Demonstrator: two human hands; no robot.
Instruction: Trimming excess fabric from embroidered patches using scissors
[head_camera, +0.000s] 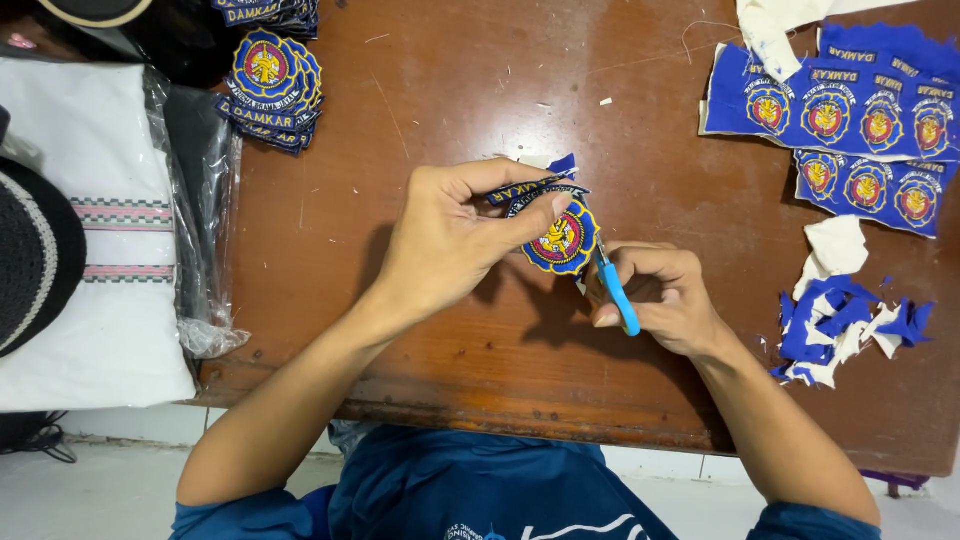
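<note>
My left hand pinches a round embroidered patch, blue with a yellow and red emblem, just above the brown wooden table. A strip of blue fabric trim still hangs from the patch's top edge. My right hand grips small blue-handled scissors, whose tip meets the patch's right edge.
A stack of cut patches lies at the back left. Uncut sheets of patches on blue cloth lie at the back right, with blue and white scraps below them. A white folded textile in plastic sits left of the table.
</note>
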